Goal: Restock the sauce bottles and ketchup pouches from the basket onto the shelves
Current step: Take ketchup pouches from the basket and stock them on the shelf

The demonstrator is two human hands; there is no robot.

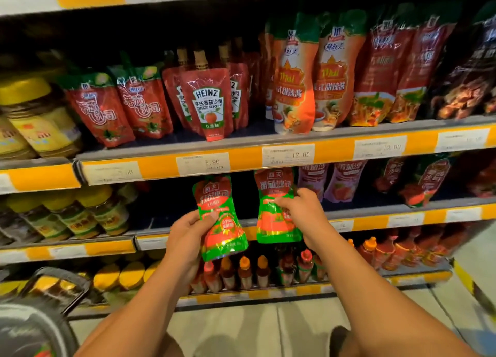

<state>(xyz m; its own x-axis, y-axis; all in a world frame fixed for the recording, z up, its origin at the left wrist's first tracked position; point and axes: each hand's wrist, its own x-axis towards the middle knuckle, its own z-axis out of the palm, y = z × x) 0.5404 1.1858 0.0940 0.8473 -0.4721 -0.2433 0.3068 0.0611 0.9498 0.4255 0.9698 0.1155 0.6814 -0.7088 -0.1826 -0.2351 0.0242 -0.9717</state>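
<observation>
My left hand [188, 233] grips a red-and-green ketchup pouch [222, 228] by its left side, tilted, in front of the middle shelf [375, 219]. My right hand [298, 209] pinches a second, matching ketchup pouch [276, 222] at its waist; it hangs upright just in front of the shelf's edge. Behind both pouches the middle shelf shows a dark gap. The basket [35, 327] is at the lower left, grey with a black handle; its contents are blurred. Sauce bottles [244, 273] with orange and red caps stand on the shelf below.
The upper shelf [241, 163] carries Heinz pouches [209, 104], other red ketchup pouches [120, 107] and tall orange chilli-sauce pouches [314, 74]. Yellow-lidded jars [35, 117] fill the left. Pink pouches [335, 182] stand right of the gap. Pale floor tiles lie below.
</observation>
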